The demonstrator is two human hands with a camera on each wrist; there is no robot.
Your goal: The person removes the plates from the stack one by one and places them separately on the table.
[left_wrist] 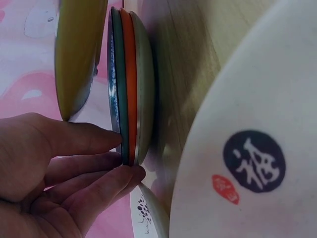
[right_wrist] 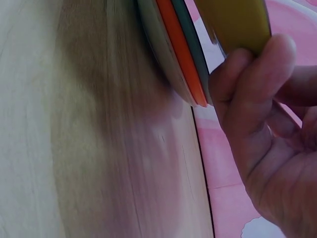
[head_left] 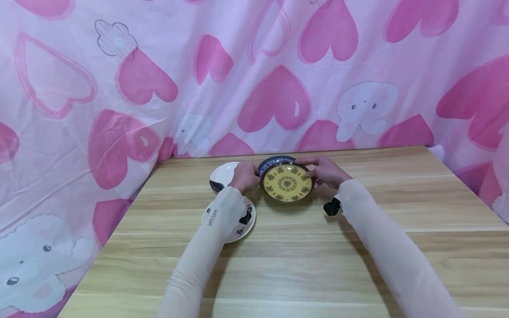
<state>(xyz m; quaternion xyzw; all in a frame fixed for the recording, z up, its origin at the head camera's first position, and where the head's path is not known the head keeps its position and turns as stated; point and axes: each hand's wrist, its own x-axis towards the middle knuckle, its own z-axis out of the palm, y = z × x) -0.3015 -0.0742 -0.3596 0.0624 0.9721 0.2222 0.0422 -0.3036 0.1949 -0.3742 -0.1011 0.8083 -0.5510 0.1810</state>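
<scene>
My right hand [head_left: 324, 172] pinches the edge of a yellow patterned plate [head_left: 287, 183], tilted above a stack of plates. In the right wrist view, thumb and finger of the right hand [right_wrist: 267, 114] meet at the yellow plate's rim [right_wrist: 235, 22]. A blue patterned plate [head_left: 274, 162] shows behind it. My left hand [head_left: 244, 176] is at the stack's left side; in the left wrist view the left hand [left_wrist: 74, 173] pinches the edges of the stacked plates, among them a green one [left_wrist: 120, 89] and an orange one [left_wrist: 131, 89].
Left of the stack lies a white plate with a black patch [head_left: 222, 173]. Nearer, partly under the left forearm, is a white plate with dark figures [head_left: 242, 225]. All stand on a wooden table [head_left: 286, 269]; a pink heart-patterned curtain [head_left: 222, 106] hangs behind.
</scene>
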